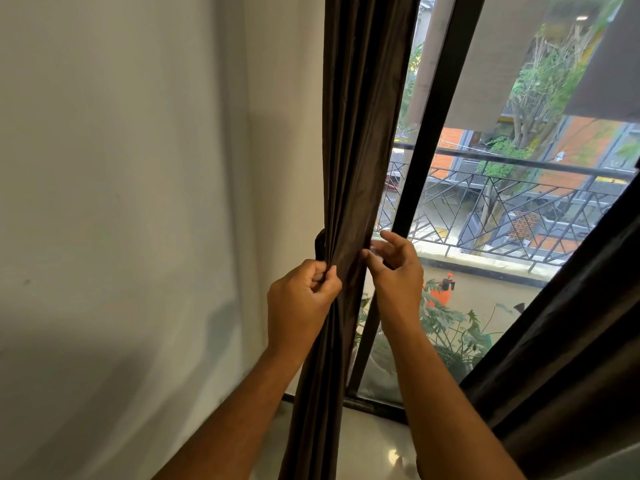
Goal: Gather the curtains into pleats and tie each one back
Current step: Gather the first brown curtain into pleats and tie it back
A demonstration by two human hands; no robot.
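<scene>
A dark brown curtain (360, 133) hangs gathered into narrow pleats at the left side of the window. My left hand (301, 299) grips its left folds at mid height, fingers curled round the cloth. A dark tie-back loop (319, 243) shows at the curtain's left edge just above that hand. My right hand (398, 268) is at the curtain's right edge, thumb against the fabric, the other fingers spread and loosely bent beside it. A second dark curtain (568, 358) hangs at the lower right.
A white wall (138, 202) stands left of the curtain. The black window frame post (426, 133) runs diagonally behind the cloth, with glass, a balcony railing (519, 188) and plants beyond. Pale glossy floor (374, 452) lies below.
</scene>
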